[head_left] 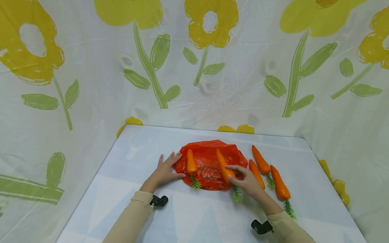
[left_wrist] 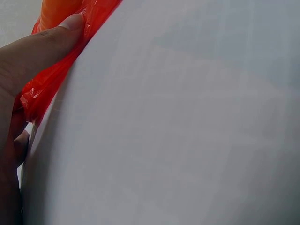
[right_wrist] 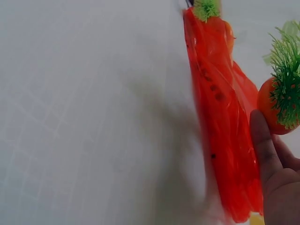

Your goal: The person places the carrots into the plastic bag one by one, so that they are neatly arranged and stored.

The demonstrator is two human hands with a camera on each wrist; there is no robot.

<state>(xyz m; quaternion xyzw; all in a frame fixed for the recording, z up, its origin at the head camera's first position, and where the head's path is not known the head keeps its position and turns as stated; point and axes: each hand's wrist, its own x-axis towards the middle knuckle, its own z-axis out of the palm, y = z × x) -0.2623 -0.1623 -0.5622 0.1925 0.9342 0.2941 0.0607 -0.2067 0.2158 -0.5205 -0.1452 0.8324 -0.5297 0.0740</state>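
Left hand (head_left: 165,171) spread, touching red bag (head_left: 206,173) | right hand (head_left: 247,182) partly closed, pinching carrot (head_left: 224,167) over bag | second carrot (head_left: 191,162) on bag | three carrots (head_left: 260,161) on surface (head_left: 188,219)

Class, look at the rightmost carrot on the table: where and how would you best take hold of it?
The rightmost carrot is probably best pinched round its thick orange end, next to the green tuft, coming from above and its right side. It is broadest there, the tuft looks thin and feathery, and two loose carrots lie to its left.
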